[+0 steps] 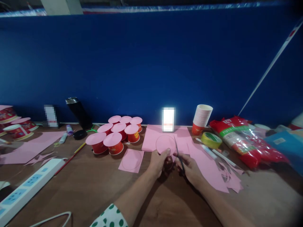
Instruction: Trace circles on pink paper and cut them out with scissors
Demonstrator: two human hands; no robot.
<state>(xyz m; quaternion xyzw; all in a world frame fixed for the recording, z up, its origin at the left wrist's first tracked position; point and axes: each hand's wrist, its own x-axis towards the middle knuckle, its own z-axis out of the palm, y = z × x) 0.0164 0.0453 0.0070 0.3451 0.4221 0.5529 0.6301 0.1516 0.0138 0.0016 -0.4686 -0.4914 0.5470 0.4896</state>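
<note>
My left hand (159, 162) pinches a pink paper piece (165, 144) by its lower edge; a drawn circle shows on it. In my right hand (189, 168) is a pair of scissors (180, 160), its blade pointing up along the right side of that paper. Whether the blade touches the paper I cannot tell. To the left lies a pink paper square (131, 160) with a circle drawn on it. Behind my hands are larger pink sheets (149, 138). Several red cups (117, 148) topped with pink paper discs stand at the left.
A stack of paper cups (203, 116), a yellow tape roll (211, 140), markers (208, 152) and red plastic packs (241, 138) lie right. Pink scraps (227, 176) are near them. Left are a black flask (79, 112), a white power strip (30, 187) and a red stick (69, 159). A blue partition (151, 63) stands behind.
</note>
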